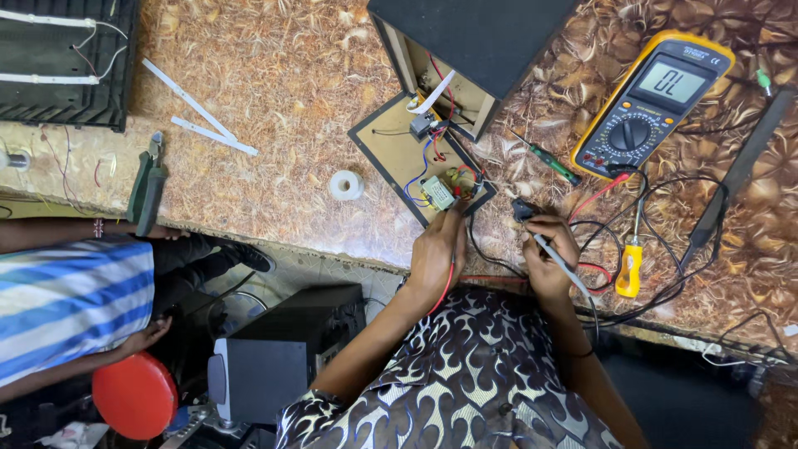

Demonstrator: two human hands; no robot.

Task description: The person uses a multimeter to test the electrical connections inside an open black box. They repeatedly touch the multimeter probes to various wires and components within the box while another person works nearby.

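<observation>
My left hand (436, 254) is pinched around a red test probe, its lead (449, 283) running back under my palm, with the tip pressed to the small transformer (439, 193) on the opened back panel (399, 154) of a speaker box (465, 41). The panel lies flat on the tabletop (274, 75), so its wiring faces up within easy reach. My right hand (549, 254) is closed around a grey cable (559, 259), fingertips pinching a small black plug (522, 208) just right of the panel. The yellow multimeter (652, 104) sits far right, screen turned toward me for reading. A green screwdriver (550, 162) lies between panel and meter; a yellow-handled one (629, 270) lies near right.
</observation>
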